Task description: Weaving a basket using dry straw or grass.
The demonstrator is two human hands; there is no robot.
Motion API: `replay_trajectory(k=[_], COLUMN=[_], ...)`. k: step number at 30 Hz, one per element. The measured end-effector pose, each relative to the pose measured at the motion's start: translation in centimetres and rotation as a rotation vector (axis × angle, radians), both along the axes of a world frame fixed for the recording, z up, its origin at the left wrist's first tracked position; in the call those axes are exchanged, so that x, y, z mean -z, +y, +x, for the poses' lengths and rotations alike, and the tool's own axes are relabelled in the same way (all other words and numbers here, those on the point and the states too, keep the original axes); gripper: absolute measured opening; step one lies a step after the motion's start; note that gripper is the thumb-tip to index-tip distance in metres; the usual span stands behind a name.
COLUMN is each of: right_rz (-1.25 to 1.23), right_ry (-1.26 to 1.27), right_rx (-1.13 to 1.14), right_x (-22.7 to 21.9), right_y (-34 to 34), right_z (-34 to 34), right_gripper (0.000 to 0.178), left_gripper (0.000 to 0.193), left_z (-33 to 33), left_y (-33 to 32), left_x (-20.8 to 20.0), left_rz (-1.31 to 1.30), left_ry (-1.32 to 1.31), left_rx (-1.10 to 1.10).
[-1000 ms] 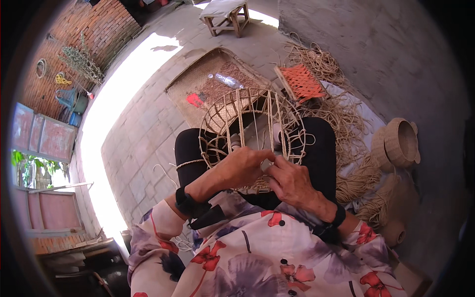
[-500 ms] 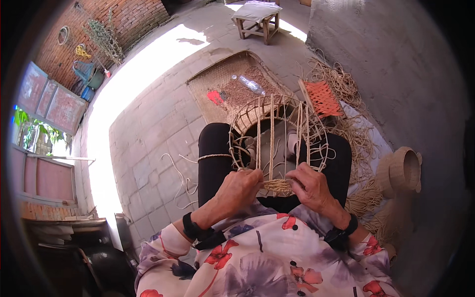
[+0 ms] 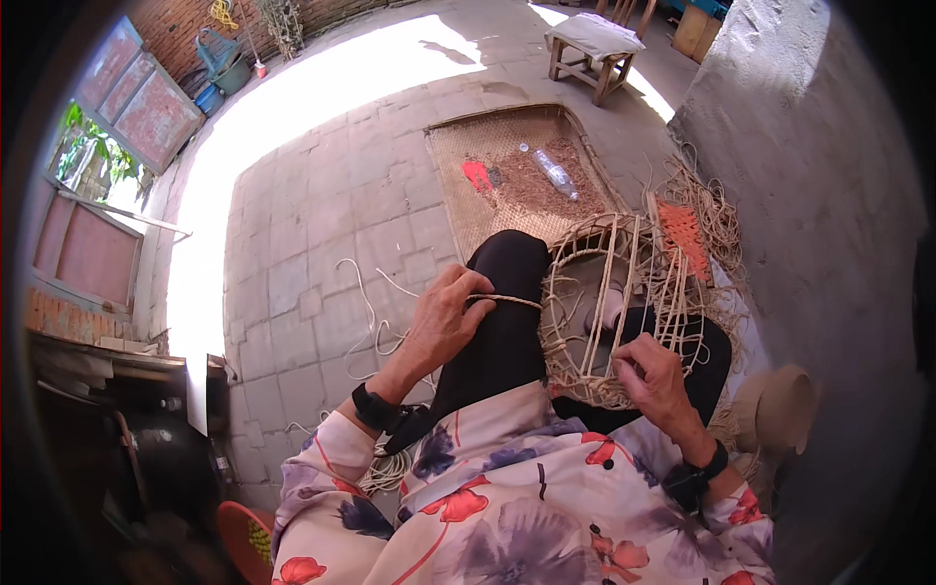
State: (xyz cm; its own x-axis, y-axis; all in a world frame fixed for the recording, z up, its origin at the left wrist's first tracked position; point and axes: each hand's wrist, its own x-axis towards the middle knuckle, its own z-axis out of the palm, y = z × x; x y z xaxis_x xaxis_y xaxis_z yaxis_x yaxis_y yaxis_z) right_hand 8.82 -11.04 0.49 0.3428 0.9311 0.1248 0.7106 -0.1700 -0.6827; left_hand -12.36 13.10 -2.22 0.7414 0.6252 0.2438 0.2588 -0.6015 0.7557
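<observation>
A round basket frame (image 3: 549, 292) of pale twisted cord rests on my lap, with long cords stretched across its opening. My left hand (image 3: 450, 317) is above my left thigh, thumb and fingers closed on a pale twisted cord (image 3: 515, 301) that runs over the dark trouser leg to the frame. At the frame's near right rim is my right hand (image 3: 651, 378), its fingers curled in a pinch. What sits between those fingertips is too small to make out. The cord's loose end (image 3: 357, 283) trails on the paving to the left.
Beyond my knees lies a woven mat (image 3: 451, 166) with brown bits, a plastic bottle (image 3: 556, 174) and a red piece (image 3: 477, 176). Cord heaps (image 3: 717, 219) and an orange woven panel (image 3: 684, 237) line the wall side. A stool (image 3: 597, 49) stands farther off.
My left hand has left the frame's near rim and moved left onto the cord over my thigh. My right hand stays by the rim. The view has swung left.
</observation>
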Motion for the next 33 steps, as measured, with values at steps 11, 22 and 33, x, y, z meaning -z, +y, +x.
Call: replay_trajectory(k=[11, 22, 33], right_rz=[0.037, 0.047, 0.182], right_ry=[-0.192, -0.018, 0.020], right_rx=[-0.077, 0.045, -0.016], right_x=[2.7, 3.9, 3.0], right_y=[9.8, 9.9, 8.6], right_z=[-3.8, -6.0, -6.4], right_gripper=[0.045, 0.034, 0.038], left_gripper=[0.017, 0.026, 0.037], left_z=[0.9, 7.9, 3.1], left_y=[2.7, 9.3, 20.6], left_x=[-0.7, 1.2, -1.8], left_rz=[-0.154, 0.040, -0.144], left_ry=[0.064, 0.143, 0.338], left_rx=[0.211, 0.176, -0.504])
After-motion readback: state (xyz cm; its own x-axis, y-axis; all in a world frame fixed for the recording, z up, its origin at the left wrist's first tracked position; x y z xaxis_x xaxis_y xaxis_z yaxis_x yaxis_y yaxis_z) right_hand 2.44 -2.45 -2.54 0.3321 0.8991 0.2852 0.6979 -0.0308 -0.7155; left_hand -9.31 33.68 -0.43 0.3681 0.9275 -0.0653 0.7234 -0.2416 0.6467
